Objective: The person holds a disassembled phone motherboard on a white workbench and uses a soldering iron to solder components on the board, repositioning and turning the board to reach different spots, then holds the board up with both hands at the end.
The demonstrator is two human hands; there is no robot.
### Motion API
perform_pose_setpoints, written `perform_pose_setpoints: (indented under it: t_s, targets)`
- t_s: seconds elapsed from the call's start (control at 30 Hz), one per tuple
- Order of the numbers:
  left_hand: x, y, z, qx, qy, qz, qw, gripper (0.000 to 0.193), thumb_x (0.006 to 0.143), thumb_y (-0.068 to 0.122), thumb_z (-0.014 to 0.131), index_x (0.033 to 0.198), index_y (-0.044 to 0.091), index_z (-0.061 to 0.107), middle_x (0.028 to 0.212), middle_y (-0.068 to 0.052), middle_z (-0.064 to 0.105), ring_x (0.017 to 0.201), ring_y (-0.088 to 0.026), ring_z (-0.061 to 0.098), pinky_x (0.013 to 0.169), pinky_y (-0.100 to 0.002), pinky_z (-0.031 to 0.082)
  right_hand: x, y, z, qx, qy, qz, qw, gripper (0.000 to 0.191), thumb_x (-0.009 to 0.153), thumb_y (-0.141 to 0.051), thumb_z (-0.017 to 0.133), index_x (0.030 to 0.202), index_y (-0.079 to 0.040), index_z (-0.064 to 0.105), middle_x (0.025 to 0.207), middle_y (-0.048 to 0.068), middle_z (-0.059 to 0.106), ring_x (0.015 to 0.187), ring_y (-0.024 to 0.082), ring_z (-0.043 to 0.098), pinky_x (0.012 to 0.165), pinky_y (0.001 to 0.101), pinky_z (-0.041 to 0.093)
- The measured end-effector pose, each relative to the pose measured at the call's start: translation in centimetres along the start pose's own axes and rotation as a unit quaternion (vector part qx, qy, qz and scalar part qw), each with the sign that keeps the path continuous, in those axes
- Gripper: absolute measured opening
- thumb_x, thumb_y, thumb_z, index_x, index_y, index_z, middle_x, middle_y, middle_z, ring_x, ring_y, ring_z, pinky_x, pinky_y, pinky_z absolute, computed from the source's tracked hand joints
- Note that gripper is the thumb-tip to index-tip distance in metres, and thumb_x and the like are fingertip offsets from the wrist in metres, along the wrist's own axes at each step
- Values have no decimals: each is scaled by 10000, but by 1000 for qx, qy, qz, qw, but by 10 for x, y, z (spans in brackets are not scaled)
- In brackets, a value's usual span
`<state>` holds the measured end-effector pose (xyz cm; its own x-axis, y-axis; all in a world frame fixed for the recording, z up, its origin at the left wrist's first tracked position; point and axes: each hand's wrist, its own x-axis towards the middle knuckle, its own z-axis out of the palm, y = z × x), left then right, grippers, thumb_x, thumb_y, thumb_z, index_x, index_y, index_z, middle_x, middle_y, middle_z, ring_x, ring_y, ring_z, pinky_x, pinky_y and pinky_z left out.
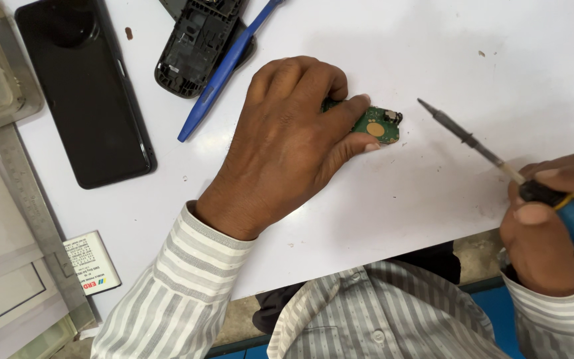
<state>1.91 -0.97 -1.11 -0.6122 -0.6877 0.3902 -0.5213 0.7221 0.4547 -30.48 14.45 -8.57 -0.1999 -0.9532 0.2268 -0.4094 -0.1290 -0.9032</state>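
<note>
Two hands are at work on the white tabletop [433,219]: my left hand [287,143] lies palm down with its fingers closed on a small green circuit board with a round gold pad [378,123], pinning it flat to the surface, the bare end of the board poking out just past my fingertips. My right hand [546,226] is closed around the blue and yellow handle of a soldering iron with a long dark metal tip [473,141]; the tip points toward the board but hangs apart from it, off to the right of my left hand. I judge this as the approach before touching the tip to the board, and the next move calls for a steady left grip and a fine, slow aim at a very small spot

Beyond my left hand lie a blue plastic pry tool [224,73] and a black open phone shell [197,43], touching each other. Further left of that hand rests a black smartphone lying face down [84,93]. Near my left sleeve sits a small white rectangular battery with a printed label and a red stripe [93,261], just beside a long steel ruler [31,206]
</note>
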Motion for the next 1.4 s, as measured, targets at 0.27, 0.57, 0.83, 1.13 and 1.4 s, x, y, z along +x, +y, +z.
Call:
perform_pose_setpoints:
  t_s: [0.27, 0.57, 0.83, 1.13, 1.4]
  targets:
    - [1, 1, -2, -6, -12, -4, 1000, 445, 902, 398, 798, 1203, 71, 770, 1134, -75, 618, 1169, -284, 545, 1064, -463, 418, 6, 9, 0, 73, -10, -20, 997, 187, 1074, -87, 710, 1193, -20, 582, 880, 95, 610, 627, 138, 566, 586, 237, 456]
    - [1, 1, -2, -7, -19, -6, 1000, 451, 895, 400, 807, 1212, 82, 767, 1142, -69, 614, 1180, -280, 544, 1078, -463, 415, 15, -9, 7, 47, -18, -47, 998, 152, 1091, -78, 737, 1111, -16, 600, 910, 104, 593, 658, 154, 618, 614, 238, 506]
    - [1, 1, -2, -8, -20, -9, 1000, 454, 886, 403, 806, 1206, 83, 768, 1148, -71, 620, 1184, -286, 545, 1081, -465, 413, 20, -11, 7, 63, -19, -25, 998, 159, 1014, -76, 735, 1094, -14, 612, 898, 105, 618, 645, 152, 596, 567, 212, 485]
    - [1, 1, 0, -11, -15, -9, 1000, 461, 871, 399, 821, 1210, 92, 768, 1145, -67, 626, 1175, -277, 549, 1082, -460, 417, 18, -10, 7, 45, -22, -41, 998, 151, 1063, -81, 729, 1113, 0, 612, 922, 110, 619, 644, 146, 614, 608, 217, 502]
    - [0, 0, 0, -4, -19, -6, 1000, 461, 864, 381, 826, 1209, 83, 764, 1145, -66, 622, 1186, -279, 547, 1088, -465, 414, 20, -12, 8, 51, -17, -14, 998, 167, 1061, -98, 708, 1079, 17, 589, 900, 120, 590, 625, 146, 551, 576, 227, 477]
